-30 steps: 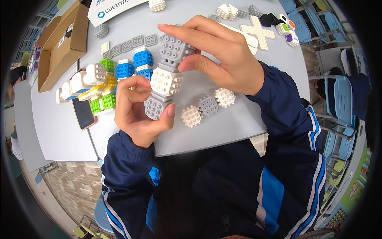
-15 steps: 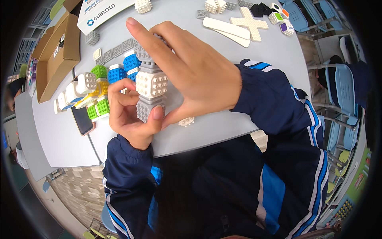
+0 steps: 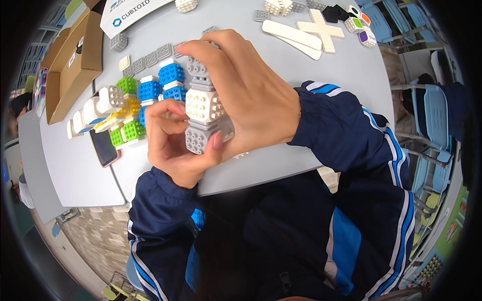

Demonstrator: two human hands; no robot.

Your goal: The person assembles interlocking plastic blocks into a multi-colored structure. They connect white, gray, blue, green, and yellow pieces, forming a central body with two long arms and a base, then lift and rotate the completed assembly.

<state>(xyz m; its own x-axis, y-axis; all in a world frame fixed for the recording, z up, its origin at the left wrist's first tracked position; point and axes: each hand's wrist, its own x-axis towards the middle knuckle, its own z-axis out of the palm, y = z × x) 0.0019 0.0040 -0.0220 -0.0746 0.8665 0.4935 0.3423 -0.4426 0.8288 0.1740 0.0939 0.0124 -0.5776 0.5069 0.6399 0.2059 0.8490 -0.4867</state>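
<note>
Both of my hands hold an upright stack of studded cube blocks above the table's near part. A white cube (image 3: 200,105) sits in the stack's middle, between a lower grey cube (image 3: 196,140) and an upper grey cube (image 3: 196,66). My left hand (image 3: 173,148) is closed around the lower grey cube, thumb on its right side. From the right, my right hand (image 3: 256,95) wraps the upper part, its fingers bent over the top; its thumb is mostly hidden. Just left of the stack stand joined blue cubes (image 3: 171,73).
Green cubes (image 3: 133,130), yellow cubes (image 3: 132,106) and rounded white blocks (image 3: 110,99) stand at left by a phone (image 3: 105,150). Behind are grey connector plates (image 3: 150,59), an open cardboard box (image 3: 83,75) and a white box (image 3: 145,14). White bars (image 3: 288,36) and a cross-shaped plate (image 3: 326,31) lie far right.
My right index finger, stretched out before, has bent down by the upper grey cube. Both hands and the stack appear slightly farther right in the picture.
</note>
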